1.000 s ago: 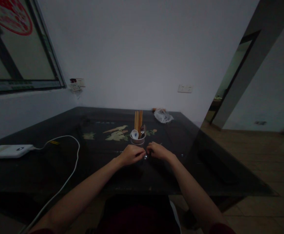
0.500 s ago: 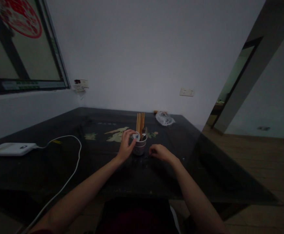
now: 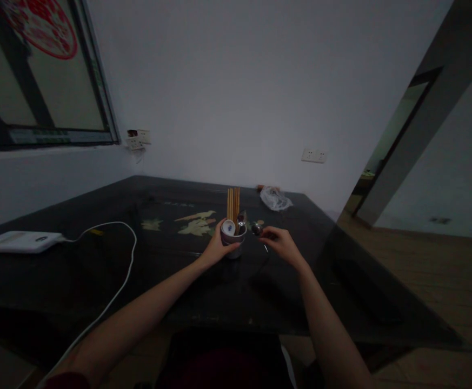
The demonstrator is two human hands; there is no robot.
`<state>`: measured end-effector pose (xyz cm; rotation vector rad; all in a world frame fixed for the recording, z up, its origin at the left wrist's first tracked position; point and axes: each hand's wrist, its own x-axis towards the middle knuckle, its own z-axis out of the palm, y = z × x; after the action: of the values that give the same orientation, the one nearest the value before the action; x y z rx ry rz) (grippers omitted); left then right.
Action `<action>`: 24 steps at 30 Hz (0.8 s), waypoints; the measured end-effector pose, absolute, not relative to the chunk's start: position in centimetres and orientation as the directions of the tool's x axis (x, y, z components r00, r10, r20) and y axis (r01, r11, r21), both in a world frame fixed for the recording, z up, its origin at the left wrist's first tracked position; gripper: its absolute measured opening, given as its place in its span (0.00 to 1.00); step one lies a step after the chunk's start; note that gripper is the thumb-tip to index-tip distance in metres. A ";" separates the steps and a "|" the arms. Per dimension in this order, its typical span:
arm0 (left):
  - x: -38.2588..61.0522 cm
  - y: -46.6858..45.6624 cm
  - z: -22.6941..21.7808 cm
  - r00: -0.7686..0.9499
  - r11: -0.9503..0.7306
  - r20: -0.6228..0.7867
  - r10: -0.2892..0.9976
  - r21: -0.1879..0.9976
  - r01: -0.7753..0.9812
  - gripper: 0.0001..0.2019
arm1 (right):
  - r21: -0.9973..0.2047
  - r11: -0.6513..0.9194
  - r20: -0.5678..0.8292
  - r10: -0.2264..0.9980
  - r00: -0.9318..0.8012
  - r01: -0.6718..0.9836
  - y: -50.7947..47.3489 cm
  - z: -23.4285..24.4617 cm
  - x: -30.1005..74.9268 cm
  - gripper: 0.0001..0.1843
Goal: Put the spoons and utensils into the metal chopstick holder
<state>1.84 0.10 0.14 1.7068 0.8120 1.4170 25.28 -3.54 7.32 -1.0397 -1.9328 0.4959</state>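
Observation:
A small cup [image 3: 236, 237] stands on the dark table [image 3: 171, 270] with wooden chopsticks [image 3: 233, 203] and a white ceramic spoon [image 3: 228, 227] upright in it. My left hand [image 3: 216, 249] is wrapped round the cup's left side. My right hand [image 3: 279, 243] is lifted just right of the cup, pinching a metal spoon [image 3: 257, 231] whose bowl points toward the cup's rim.
A white device [image 3: 19, 241] with a white cable [image 3: 118, 270] lies at the table's left. A crumpled clear plastic bag [image 3: 275, 199] sits at the far edge. Wall sockets [image 3: 313, 156] are behind, a window on the left, a doorway on the right.
My left hand moved from the table up to the cup and gripped it. My right hand rose from the table with the metal spoon and came toward the cup.

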 end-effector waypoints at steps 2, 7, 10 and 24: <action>1.9 0.1 -0.1 0.178 -0.520 0.511 0.841 0.854 0.009 0.48 | -0.732 0.562 0.539 0.824 -0.178 0.386 -3.9 8.2 25.5 0.09; 1.6 0.7 -0.6 0.165 -0.486 0.478 0.863 0.874 0.014 0.45 | -0.798 0.585 0.597 0.801 0.052 0.146 -4.8 11.1 25.4 0.13; 1.5 0.7 -0.4 0.178 -0.434 0.425 0.887 0.901 0.012 0.40 | -0.758 0.650 0.651 0.750 0.118 0.052 -5.1 13.4 24.5 0.11; 1.5 0.4 0.4 0.180 -0.427 0.419 0.890 0.904 0.004 0.36 | -0.695 0.674 0.647 0.738 -0.194 0.250 -1.9 14.2 17.1 0.09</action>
<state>1.53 0.40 0.43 1.6357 0.8663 1.3596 17.15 -1.94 14.20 -0.7947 -1.7564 0.5370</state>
